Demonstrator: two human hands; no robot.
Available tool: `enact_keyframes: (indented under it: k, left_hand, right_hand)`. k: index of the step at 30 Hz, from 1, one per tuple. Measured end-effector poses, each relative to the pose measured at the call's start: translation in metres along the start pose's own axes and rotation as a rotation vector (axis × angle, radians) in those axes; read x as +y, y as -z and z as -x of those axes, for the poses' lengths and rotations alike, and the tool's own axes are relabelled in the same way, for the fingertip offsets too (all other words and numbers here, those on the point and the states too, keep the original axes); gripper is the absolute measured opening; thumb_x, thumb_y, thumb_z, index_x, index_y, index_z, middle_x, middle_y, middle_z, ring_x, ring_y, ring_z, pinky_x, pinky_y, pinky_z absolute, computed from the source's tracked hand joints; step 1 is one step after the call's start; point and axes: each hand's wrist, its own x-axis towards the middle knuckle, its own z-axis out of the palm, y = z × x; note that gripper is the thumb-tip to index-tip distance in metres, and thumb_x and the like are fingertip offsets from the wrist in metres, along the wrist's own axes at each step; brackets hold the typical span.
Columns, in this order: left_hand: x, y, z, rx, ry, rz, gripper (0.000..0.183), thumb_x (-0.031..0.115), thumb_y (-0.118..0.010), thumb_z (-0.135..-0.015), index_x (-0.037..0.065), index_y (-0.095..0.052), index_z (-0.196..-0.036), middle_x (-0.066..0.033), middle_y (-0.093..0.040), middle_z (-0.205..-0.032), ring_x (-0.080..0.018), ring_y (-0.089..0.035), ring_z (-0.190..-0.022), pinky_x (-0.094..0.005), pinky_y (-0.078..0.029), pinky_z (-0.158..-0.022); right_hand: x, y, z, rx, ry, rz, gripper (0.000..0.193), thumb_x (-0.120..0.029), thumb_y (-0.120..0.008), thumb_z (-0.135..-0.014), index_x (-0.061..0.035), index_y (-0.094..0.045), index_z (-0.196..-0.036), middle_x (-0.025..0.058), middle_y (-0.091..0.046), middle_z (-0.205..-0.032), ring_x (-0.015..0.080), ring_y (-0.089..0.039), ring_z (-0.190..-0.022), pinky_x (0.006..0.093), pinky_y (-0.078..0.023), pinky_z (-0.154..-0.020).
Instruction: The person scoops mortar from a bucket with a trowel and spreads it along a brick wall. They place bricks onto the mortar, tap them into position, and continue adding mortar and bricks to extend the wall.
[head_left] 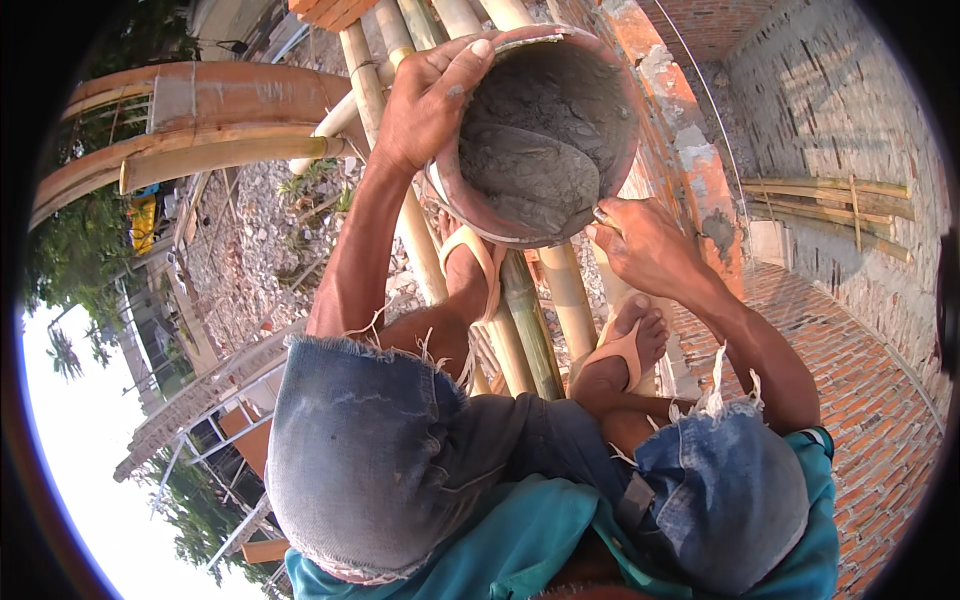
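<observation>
At the far left, curved bamboo poles (200, 150) arc over rubble and treetops well below. Next come the upright bamboo scaffold poles (520, 310) on which the person's sandalled feet (625, 350) rest. The left hand (425, 100) grips the rim of a reddish bucket (600, 170), fingers curled over its top edge and thumb against the outer wall, holding it tilted toward the person. Inside the bucket lies grey wet mortar (540, 150), filling much of it. The right hand (645, 245) sits at the bucket's lower right rim, fingers closed in a narrow pinch on something small; what it grasps cannot be made out. Just right of the bucket rises a brick wall edge (690, 170) smeared with mortar, then a brick floor (860, 370) and a grey block wall (850, 110) carrying more bamboo.
</observation>
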Motion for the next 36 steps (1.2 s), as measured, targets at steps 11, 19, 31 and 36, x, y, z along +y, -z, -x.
enact_keyframes:
  k: [11, 19, 31, 36]
  left_hand:
    - [-0.005, 0.01, -0.021, -0.056, 0.089, 0.062, 0.049, 0.034, -0.057, -0.108, -0.006, -0.065, -0.135, -0.01, -0.071, -0.123, -0.0149, -0.061, -0.116, -0.029, -0.045, -0.104]
    - [-0.016, 0.018, -0.04, -0.041, 0.105, 0.173, 0.044, 0.036, -0.056, -0.108, 0.0, -0.071, -0.129, -0.0066, -0.075, -0.114, -0.0129, -0.065, -0.104, -0.028, -0.051, -0.096]
    - [-0.008, 0.009, -0.042, -0.162, 0.142, 0.115, 0.044, 0.033, -0.056, -0.108, -0.001, -0.068, -0.133, -0.0105, -0.074, -0.119, -0.0164, -0.066, -0.109, -0.0309, -0.051, -0.1]
    - [-0.002, 0.007, -0.039, -0.163, 0.156, 0.103, 0.044, 0.032, -0.057, -0.108, -0.001, -0.068, -0.134, -0.0104, -0.073, -0.119, -0.0165, -0.066, -0.111, -0.0316, -0.05, -0.102]
  right_hand:
    - [-0.034, 0.016, 0.007, -0.26, -0.294, -0.588, 0.046, -0.033, -0.067, -0.096, 0.012, -0.069, -0.107, 0.0272, -0.073, -0.088, 0.0396, -0.073, -0.085, 0.0477, -0.054, -0.079]
    - [-0.031, -0.01, 0.007, 0.282, 0.048, -0.07, 0.034, -0.021, -0.064, -0.1, 0.0075, -0.067, -0.119, 0.02, -0.07, -0.098, 0.0312, -0.07, -0.088, 0.0441, -0.055, -0.079]
    - [-0.019, 0.036, 0.029, 0.304, -0.244, 0.231, 0.04, -0.02, -0.061, -0.101, 0.002, -0.062, -0.134, 0.0281, -0.067, -0.123, 0.0475, -0.065, -0.111, 0.0504, -0.053, -0.093]
    - [-0.01, 0.016, 0.017, 0.2, -0.117, 0.191, 0.042, -0.021, -0.062, -0.1, 0.0055, -0.063, -0.133, 0.0302, -0.065, -0.128, 0.047, -0.065, -0.114, 0.0484, -0.052, -0.098]
